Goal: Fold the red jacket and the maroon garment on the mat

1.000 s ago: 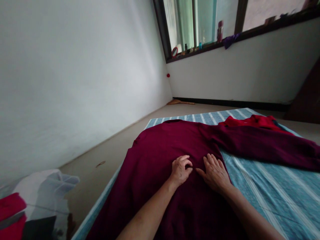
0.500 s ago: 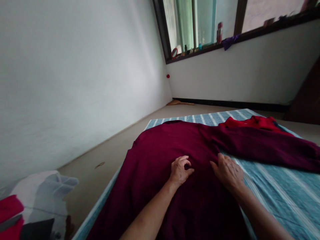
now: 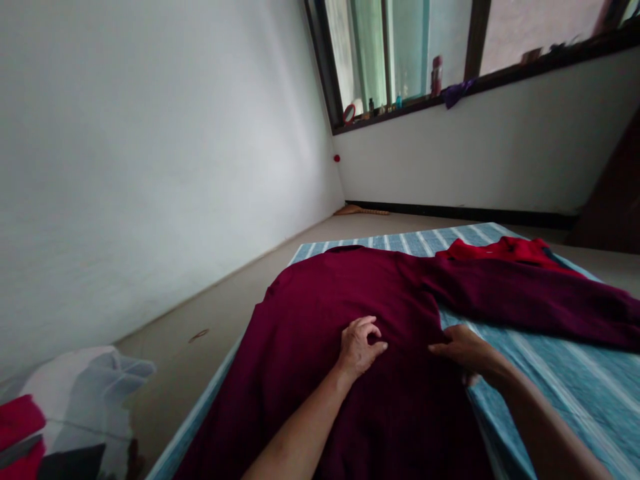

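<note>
A maroon long-sleeved top [image 3: 320, 307] lies spread on a blue-and-white striped sheet [image 3: 550, 380]. One sleeve stretches out to the right, and its collar is at the far end. My left hand [image 3: 357, 347] rests on the middle of the top, open, with fingers curved and thumb apart. At the top's right side edge, below the sleeve, my right hand [image 3: 465, 350] is closed on the fabric. Its thumb lies over the cloth, while the other fingers are mostly hidden at the edge.
A red garment [image 3: 505, 250] lies behind the sleeve. Left of the bed, a translucent plastic bag [image 3: 100, 380] and folded red and dark clothes [image 3: 23, 420] stand low. A broom [image 3: 357, 210] lies in the far corner. Bottles and a mirror [image 3: 349, 113] line the windowsill.
My right hand has moved from lying over the top to its right edge, turned inward and closed on the fabric. The left hand has stayed in place.
</note>
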{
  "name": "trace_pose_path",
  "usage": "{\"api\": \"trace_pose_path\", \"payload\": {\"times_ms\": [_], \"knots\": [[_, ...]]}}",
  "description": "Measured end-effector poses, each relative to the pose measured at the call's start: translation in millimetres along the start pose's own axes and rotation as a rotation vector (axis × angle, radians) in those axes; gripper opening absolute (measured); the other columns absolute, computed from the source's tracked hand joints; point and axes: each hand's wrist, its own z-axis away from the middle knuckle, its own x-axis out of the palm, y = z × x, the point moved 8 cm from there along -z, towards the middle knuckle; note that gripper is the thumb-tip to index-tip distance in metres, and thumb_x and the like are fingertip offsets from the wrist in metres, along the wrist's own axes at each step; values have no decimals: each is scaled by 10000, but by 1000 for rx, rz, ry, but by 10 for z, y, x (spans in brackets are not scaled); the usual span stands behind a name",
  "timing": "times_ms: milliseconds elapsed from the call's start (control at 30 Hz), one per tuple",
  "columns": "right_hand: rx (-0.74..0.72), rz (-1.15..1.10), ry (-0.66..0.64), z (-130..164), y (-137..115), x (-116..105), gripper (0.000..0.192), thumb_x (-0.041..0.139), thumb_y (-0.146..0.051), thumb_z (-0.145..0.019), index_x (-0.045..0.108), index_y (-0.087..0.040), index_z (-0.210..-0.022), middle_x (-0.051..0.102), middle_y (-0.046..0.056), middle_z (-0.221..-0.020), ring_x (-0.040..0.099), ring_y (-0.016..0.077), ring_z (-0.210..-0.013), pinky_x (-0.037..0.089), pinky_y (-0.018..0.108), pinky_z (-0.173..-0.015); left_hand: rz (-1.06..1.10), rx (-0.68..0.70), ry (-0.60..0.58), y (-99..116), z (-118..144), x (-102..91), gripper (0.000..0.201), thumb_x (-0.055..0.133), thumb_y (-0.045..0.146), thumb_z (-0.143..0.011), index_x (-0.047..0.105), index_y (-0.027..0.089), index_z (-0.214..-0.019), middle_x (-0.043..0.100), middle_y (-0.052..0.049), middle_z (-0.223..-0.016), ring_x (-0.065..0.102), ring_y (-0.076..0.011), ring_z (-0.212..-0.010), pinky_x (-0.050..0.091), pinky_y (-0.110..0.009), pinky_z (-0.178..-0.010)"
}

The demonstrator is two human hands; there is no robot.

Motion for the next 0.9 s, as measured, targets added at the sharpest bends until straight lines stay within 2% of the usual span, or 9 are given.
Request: {"api": "trace_pose_path", "payload": {"times_ms": [67, 167, 267, 367, 567, 733, 800, 900], "knots": [[-33, -100, -48, 63, -74, 4, 179, 561, -322, -759, 567, -154, -697, 619, 33, -570, 554, 124, -431, 392, 196, -362, -6, 8, 5, 6, 1, -4, 188, 778, 200, -620, 648, 226, -753, 619, -59, -1206, 526, -240, -1154, 384, -423, -986], [-99, -330, -119, 130, -172, -27, 264, 560, -415, -752, 601, -167, -834, 675, 41, -732, 602, 126, -535, 443, 201, -442, -15, 25, 13, 16, 1, -2, 208, 783, 226, -624, 650, 224, -784, 621, -64, -1199, 536, -241, -1140, 391, -416, -984], [-89, -447, -144, 119, -130, -45, 292, 609, -435, -692, 598, -164, -799, 659, 41, -668, 588, 141, -503, 433, 219, -431, -34, 40, 22, 15, 2, 15, 305, 782, 280, -633, 654, 225, -904, 613, -73, -1208, 532, -249, -1143, 388, -425, -989], [-63, -408, -152, 80, -44, 2, 285, 624, -429, -675, 598, -157, -759, 645, 44, -626, 590, 157, -501, 439, 232, -430, -76, 43, 17, 4, 6, 44, 407, 763, 323, -656, 636, 224, -1030, 588, -81, -1245, 506, -256, -1173, 378, -431, -1000], [-25, -214, -183, 99, -1, 120, 348, 723, -458, -598, 579, -143, -621, 602, 29, -533, 509, 112, -417, 360, 196, -365, -123, 11, -1, 4, 17, 58, 378, 709, 270, -718, 620, 239, -1084, 561, -62, -1285, 468, -249, -1212, 361, -421, -1010], [-232, -594, -288, 222, -287, 85, 359, 706, -473, -631, 615, -146, -749, 666, 31, -695, 599, 129, -589, 481, 225, -569, -121, -7, -12, 4, 8, 53, 378, 701, 281, -735, 615, 233, -1100, 554, -65, -1292, 459, -250, -1223, 350, -423, -1021], [-211, -529, -291, 242, -276, 71, 376, 702, -494, -618, 609, -144, -717, 642, 21, -624, 565, 118, -507, 452, 213, -481, -124, -4, -21, 8, 8, 54, 392, 702, 279, -732, 612, 223, -1109, 550, -71, -1296, 456, -253, -1226, 347, -423, -1023], [-168, -334, -282, 248, -206, 60, 413, 669, -548, -613, 585, -144, -631, 561, -6, -481, 430, 82, -343, 310, 192, -314, -132, 3, -45, 16, 14, 60, 455, 713, 302, -719, 596, 189, -1144, 528, -97, -1318, 434, -268, -1245, 333, -427, -1034]]}}
